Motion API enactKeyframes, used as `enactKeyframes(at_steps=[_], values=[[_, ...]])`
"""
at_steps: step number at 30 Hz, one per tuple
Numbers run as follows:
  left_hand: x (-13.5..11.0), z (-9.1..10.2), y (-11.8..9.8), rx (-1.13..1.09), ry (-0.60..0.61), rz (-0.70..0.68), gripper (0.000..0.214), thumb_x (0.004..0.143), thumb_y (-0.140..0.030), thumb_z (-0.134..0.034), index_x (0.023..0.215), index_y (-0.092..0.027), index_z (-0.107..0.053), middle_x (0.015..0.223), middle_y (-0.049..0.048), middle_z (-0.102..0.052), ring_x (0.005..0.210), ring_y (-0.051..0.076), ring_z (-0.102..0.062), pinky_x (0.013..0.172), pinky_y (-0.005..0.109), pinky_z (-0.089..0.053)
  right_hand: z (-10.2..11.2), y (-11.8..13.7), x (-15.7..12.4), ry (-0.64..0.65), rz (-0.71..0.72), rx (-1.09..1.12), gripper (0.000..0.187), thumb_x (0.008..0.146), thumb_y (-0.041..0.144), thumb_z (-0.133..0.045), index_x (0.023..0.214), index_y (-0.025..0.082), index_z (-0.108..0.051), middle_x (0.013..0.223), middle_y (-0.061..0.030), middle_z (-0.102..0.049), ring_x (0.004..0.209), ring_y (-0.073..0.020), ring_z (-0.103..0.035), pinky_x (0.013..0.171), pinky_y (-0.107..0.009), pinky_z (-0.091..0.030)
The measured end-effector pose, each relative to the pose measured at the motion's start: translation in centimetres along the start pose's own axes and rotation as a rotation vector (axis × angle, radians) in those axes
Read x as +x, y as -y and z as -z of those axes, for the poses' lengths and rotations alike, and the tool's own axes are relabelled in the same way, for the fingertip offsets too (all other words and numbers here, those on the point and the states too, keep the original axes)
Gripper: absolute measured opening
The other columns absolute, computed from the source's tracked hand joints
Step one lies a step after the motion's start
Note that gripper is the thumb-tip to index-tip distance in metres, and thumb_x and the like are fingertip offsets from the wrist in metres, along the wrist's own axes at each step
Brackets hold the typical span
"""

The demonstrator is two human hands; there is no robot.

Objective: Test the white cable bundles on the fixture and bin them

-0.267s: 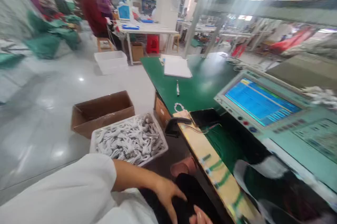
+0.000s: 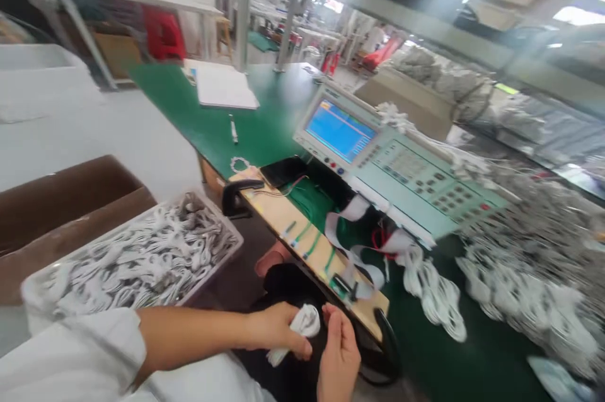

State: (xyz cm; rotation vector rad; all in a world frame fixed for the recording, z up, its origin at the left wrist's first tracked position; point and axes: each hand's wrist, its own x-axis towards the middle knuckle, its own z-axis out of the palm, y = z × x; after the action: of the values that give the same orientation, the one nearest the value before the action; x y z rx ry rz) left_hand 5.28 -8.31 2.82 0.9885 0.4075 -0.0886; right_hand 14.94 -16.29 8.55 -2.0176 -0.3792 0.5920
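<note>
My left hand is wrapped round a coiled white cable above my lap. The coil's looped end sticks out past the thumb, and its other end hangs below the hand. Just to the right, my right hand is raised with thumb and fingers pinched together close to the coil. What sits between those fingertips is too small and blurred to make out. Beyond both hands lies a wooden board with short green wires and small connectors along it.
A white bin full of coiled cables stands at left beside a brown cardboard box. A tester with a blue screen sits on the green table. More cable bundles lie at right. Black clamps hold the board's end.
My view has swung to the right and down. The left hand, seen open over my lap before, now holds a coiled cable. My right hand has come up beside it.
</note>
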Motion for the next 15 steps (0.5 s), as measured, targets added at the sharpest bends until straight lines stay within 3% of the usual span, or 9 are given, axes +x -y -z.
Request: enactKeyframes(at_steps=[5,8,11,15], values=[[0.3,-1.5,-1.2,0.026,-0.066,-0.104,0.033,0.064,-0.029,-0.064,0.091,-0.012,-0.058,0.074,-0.0011,-0.056,0.066,0.009,-0.046,0.061,0.02,-0.038,2.2,-1.5,-1.3,0.033,0.292,-0.33,0.03,0.072,0.039,-0.059,0.093,0.019,-0.062,0.088,-0.005,-0.059,0.079,-0.0172,-0.055,0.072,-0.028,-0.046],[0.6,-2.8,-1.5,-0.059,-0.069,-0.135,0.039,0.069,-0.033,-0.06,0.101,-0.013,-0.055,0.082,0.0023,-0.056,0.071,0.011,-0.049,0.063,0.022,-0.04,2.7,-2.1,-1.4,-0.019,0.363,-0.37,0.03,0.078,0.036,-0.053,0.102,0.019,-0.061,0.092,-0.0068,-0.057,0.084,-0.0179,-0.055,0.075,-0.029,-0.046],[0.9,-3.4,-1.5,-0.177,-0.098,-0.098,0.06,0.068,-0.038,-0.06,0.12,-0.015,-0.04,0.088,0.0046,-0.054,0.067,0.011,-0.051,0.057,0.023,-0.043,3.1,-2.6,-1.2,-0.017,0.422,-0.392,0.028,0.082,0.034,-0.046,0.1,0.02,-0.062,0.096,-0.0077,-0.058,0.091,-0.0189,-0.054,0.082,-0.031,-0.044],[1.0,-3.2,-1.9,-0.051,-0.092,-0.174,0.059,0.071,-0.038,-0.059,0.124,-0.019,-0.039,0.091,0.0041,-0.055,0.066,0.011,-0.051,0.058,0.024,-0.046,3.4,-3.0,-0.7,0.01,0.397,-0.367,0.036,0.083,0.034,-0.044,0.115,0.02,-0.053,0.103,-0.0091,-0.057,0.096,-0.0195,-0.054,0.082,-0.03,-0.046]])
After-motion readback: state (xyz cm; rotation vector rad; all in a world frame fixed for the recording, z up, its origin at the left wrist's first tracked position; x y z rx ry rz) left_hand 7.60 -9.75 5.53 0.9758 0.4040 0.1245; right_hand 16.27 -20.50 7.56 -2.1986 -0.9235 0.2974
